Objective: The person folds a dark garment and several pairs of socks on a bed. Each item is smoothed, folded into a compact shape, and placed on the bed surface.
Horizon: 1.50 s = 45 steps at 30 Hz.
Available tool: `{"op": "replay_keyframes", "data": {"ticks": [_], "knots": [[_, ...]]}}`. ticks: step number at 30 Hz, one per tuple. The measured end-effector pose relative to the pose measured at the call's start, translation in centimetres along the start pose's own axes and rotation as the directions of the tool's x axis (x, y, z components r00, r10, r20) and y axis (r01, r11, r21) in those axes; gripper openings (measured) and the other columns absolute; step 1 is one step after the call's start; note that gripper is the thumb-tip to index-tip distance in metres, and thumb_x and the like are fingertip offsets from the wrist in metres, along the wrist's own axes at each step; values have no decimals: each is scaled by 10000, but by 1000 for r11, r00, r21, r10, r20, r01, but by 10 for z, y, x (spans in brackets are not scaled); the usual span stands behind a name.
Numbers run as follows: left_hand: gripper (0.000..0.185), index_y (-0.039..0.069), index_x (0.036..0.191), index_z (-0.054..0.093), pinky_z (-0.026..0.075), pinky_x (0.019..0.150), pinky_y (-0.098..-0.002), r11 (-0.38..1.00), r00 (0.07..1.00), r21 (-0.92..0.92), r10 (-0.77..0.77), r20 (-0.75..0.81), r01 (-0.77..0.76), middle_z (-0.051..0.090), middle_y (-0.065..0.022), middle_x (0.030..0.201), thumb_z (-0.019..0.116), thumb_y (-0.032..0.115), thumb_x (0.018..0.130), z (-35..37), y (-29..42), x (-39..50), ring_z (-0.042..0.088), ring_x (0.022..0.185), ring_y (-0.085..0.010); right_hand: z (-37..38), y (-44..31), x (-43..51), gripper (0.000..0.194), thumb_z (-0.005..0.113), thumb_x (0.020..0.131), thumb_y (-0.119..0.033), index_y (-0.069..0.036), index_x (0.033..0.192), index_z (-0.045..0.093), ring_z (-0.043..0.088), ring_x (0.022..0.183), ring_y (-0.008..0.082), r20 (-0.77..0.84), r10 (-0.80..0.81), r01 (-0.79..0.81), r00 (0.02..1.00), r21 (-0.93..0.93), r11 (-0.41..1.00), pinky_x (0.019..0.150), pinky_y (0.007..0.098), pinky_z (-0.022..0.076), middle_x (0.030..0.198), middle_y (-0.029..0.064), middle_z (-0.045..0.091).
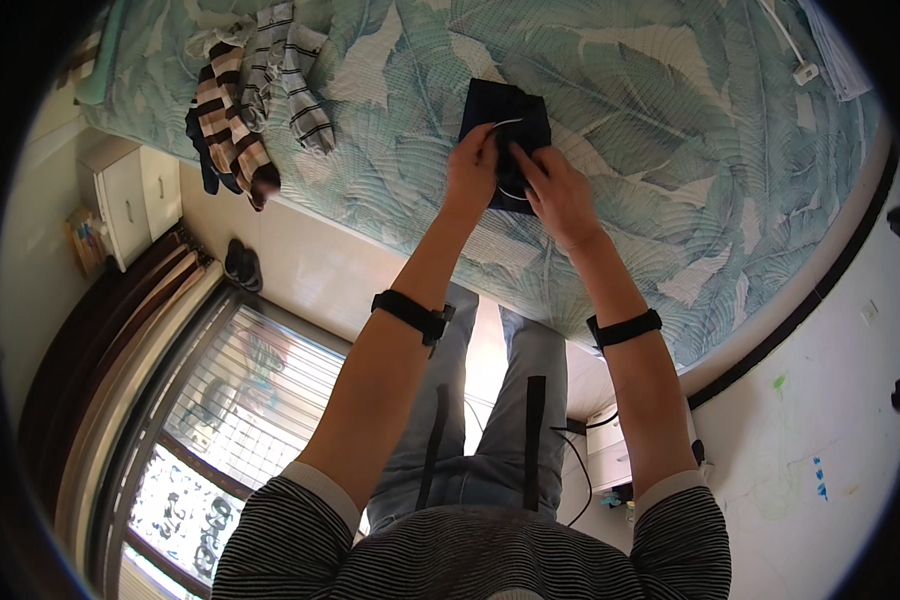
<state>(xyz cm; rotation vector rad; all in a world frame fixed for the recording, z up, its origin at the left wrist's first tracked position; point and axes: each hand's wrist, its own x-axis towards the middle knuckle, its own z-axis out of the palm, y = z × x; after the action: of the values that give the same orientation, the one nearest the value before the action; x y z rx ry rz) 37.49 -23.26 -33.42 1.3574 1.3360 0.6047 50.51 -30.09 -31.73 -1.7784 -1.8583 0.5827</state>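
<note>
A folded dark navy cloth point(506, 97) lies flat on the leaf-patterned bedspread point(390, 187) before me. On top of it is a bunched black fabric piece point(508, 166) with thin white edging, perhaps a sock or small garment. My left hand point(471, 166) pinches its left side near the upper white edge. From the right, my right hand point(562, 187) reaches in, index finger pressed into the black fabric. Whether the right fingers grip it is hard to see. The lower white edge curves out between both hands.
Striped socks point(311, 124) and a brown checked sock point(229, 120) lie at the bed's left edge. A white plug on a cord point(805, 73) rests at upper right. White drawers point(139, 195), curtains point(105, 360) and dark shoes point(243, 265) are at left.
</note>
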Motion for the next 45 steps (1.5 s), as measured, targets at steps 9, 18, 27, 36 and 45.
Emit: {"op": "replay_keyframes", "data": {"ticks": [9, 18, 27, 36, 45], "knots": [[253, 33, 1086, 605, 495, 553, -331, 863, 922, 328, 378, 87, -385, 624, -119, 775, 588, 63, 835, 4, 34, -16, 603, 608, -263, 0, 3, 23, 150, 623, 757, -79, -50, 902, 596, 581, 773, 211, 266, 302, -232, 915, -265, 936, 535, 321, 511, 830, 78, 508], [548, 46, 1258, 477, 505, 600, -339, 926, 976, 318, 167, 138, -203, 538, -97, 815, 607, -4, 728, 0, 33, -38, 588, 677, -245, -29, 1, 2, 339, 685, 721, -169, 1, 979, 545, 591, 899, 326, 203, 463, -499, 863, 491, 714, 720, 377, 491, 991, 177, 563], [719, 37, 1335, 404, 500, 623, -332, 922, 968, 313, 181, 174, -229, 520, -92, 826, 624, -70, 659, 1, 23, -52, 565, 713, -236, -5, -24, -30, 315, 699, 753, -129, 15, 1000, 567, 574, 623, 140, 169, 755, -650, 633, 646, 400, 559, 283, 462, 759, 69, 615], [609, -6, 1293, 443, 482, 617, -294, 953, 985, 247, 163, 60, -173, 538, -103, 847, 601, -85, 711, -10, 23, -64, 558, 712, -207, 3, -39, -11, 206, 623, 780, -74, -8, 974, 603, 596, 623, 196, 176, 606, -522, 776, 719, 459, 566, 304, 467, 818, 118, 626], [511, -16, 1223, 513, 484, 640, -308, 921, 954, 283, 295, -55, -268, 539, -109, 844, 586, -86, 723, 1, 32, -78, 563, 726, -217, -7, -15, 5, 87, 570, 772, -89, -12, 785, 609, 597, 591, 291, 290, 440, -521, 850, 339, 783, 542, 374, 465, 824, 155, 613]]}}
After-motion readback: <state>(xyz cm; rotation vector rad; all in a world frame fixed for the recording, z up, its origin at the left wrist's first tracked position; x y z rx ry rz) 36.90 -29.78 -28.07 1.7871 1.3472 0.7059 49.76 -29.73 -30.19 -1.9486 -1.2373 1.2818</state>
